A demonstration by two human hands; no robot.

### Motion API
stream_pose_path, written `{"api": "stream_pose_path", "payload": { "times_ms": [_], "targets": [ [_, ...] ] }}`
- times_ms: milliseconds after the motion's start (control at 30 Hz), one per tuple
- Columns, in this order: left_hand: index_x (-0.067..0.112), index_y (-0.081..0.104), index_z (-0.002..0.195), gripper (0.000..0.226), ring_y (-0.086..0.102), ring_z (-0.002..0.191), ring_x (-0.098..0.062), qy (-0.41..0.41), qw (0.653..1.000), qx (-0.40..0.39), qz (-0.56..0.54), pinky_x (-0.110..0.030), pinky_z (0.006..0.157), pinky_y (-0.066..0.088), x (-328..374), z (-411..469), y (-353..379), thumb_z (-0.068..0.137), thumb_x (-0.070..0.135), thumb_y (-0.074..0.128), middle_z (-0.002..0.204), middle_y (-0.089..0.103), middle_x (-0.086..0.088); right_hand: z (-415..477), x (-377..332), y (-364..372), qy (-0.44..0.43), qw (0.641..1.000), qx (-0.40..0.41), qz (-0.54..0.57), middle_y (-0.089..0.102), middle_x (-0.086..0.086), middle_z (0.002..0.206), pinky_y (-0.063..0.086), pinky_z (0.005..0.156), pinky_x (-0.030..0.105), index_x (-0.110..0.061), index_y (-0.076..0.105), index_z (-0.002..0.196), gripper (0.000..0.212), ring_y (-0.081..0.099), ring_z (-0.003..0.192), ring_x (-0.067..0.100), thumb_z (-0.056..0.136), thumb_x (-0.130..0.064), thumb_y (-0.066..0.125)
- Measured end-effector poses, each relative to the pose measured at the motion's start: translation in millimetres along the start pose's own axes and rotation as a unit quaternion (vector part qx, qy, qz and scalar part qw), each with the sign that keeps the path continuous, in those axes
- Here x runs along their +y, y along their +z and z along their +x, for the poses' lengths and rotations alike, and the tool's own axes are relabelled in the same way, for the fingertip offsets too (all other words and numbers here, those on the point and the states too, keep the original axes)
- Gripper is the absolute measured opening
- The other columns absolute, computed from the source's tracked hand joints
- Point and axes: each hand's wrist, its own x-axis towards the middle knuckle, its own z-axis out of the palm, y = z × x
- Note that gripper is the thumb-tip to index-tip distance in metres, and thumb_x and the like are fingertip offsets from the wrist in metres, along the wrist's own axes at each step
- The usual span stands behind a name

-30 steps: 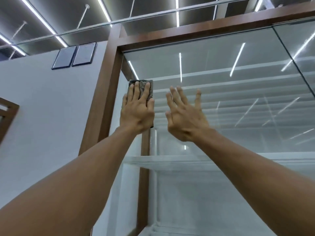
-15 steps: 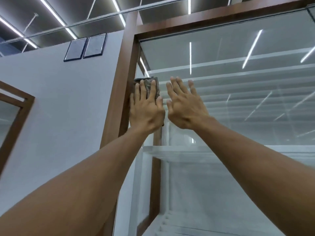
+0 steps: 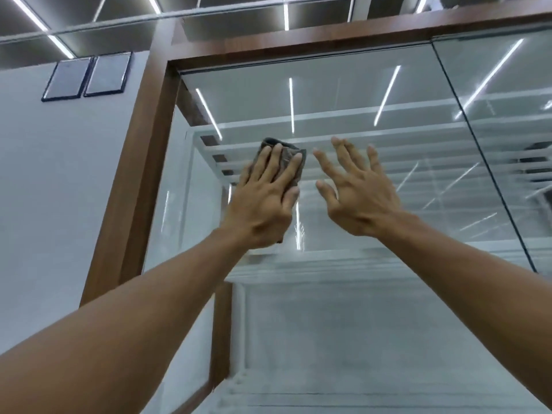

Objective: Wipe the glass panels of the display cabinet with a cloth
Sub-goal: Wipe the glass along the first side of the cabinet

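A tall display cabinet with a brown wooden frame (image 3: 140, 180) fills the view, seen from below. Its front glass panel (image 3: 343, 94) reflects ceiling lights. My left hand (image 3: 263, 201) lies flat on the glass, pressing a folded grey-brown cloth (image 3: 286, 150) whose top edge shows above the fingertips. My right hand (image 3: 355, 189) is beside it, fingers spread, palm toward the glass and holding nothing. I cannot tell whether the right palm touches the glass. Most of the cloth is hidden under my left hand.
A second glass panel (image 3: 507, 100) joins on the right at a dark vertical seam. White shelves (image 3: 328, 267) sit inside the cabinet. A white wall (image 3: 44, 189) with two dark framed plates (image 3: 86, 76) is on the left.
My left hand and the cloth have slid right, away from the wooden upright and further onto the glass. The right hand's fingers have spread wider. The view has shifted left.
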Motion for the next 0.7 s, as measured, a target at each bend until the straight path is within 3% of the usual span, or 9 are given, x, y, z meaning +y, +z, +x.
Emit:
{"api": "stream_pose_path", "payload": {
  "times_ms": [167,267,367,533,700],
  "targets": [
    [0.033,-0.004,0.165,0.060,-0.019,0.158,-0.020,-0.169,0.985,0.024,-0.022,-0.043,0.127,-0.014,21.3,43.1,-1.8,0.110,0.042,0.020,0.172,-0.015,-0.004,-12.1,25.7,-0.8,0.029,0.999,0.016,0.010,-0.013,0.005,0.172,-0.013,0.127,0.048,-0.029,0.000,0.164,0.069,-0.015,0.158,0.020,0.101,-0.053,0.014],
    [0.033,-0.007,0.164,0.061,-0.023,0.157,-0.020,-0.074,0.997,0.004,-0.015,-0.045,0.127,-0.014,65.3,33.3,10.4,0.110,0.046,0.018,0.171,-0.020,-0.004,-12.6,31.6,-3.6,0.006,1.000,0.009,0.011,-0.012,0.007,0.172,-0.012,0.128,0.048,-0.028,-0.001,0.164,0.067,-0.015,0.158,0.020,0.103,-0.051,0.016],
    [0.037,-0.004,0.163,0.062,-0.020,0.157,-0.014,0.014,1.000,-0.012,0.005,-0.038,0.127,-0.013,58.8,10.9,14.6,0.106,0.050,0.015,0.171,-0.015,0.002,-23.0,58.8,-12.6,0.003,1.000,-0.001,-0.013,-0.010,0.008,0.172,-0.010,0.128,0.050,-0.030,-0.001,0.164,0.063,-0.013,0.159,0.021,0.106,-0.048,0.019],
    [0.031,-0.005,0.164,0.060,-0.020,0.158,-0.022,-0.150,0.988,0.009,-0.024,-0.043,0.126,-0.015,82.4,70.0,10.4,0.110,0.042,0.019,0.172,-0.016,-0.006,-44.8,87.8,-18.2,0.011,1.000,-0.015,-0.005,-0.014,0.007,0.172,-0.012,0.128,0.048,-0.030,0.000,0.164,0.071,-0.015,0.158,0.020,0.098,-0.052,0.012],
    [0.033,-0.007,0.164,0.061,-0.022,0.157,-0.019,0.035,0.999,-0.029,0.001,-0.042,0.126,-0.015,140.9,54.7,36.4,0.111,0.044,0.019,0.171,-0.018,-0.001,-52.5,136.2,-40.3,-0.009,0.999,-0.017,-0.049,-0.009,0.010,0.171,-0.012,0.128,0.046,-0.026,0.007,0.165,0.066,-0.014,0.159,0.022,0.104,-0.044,0.026]
  ]
}}
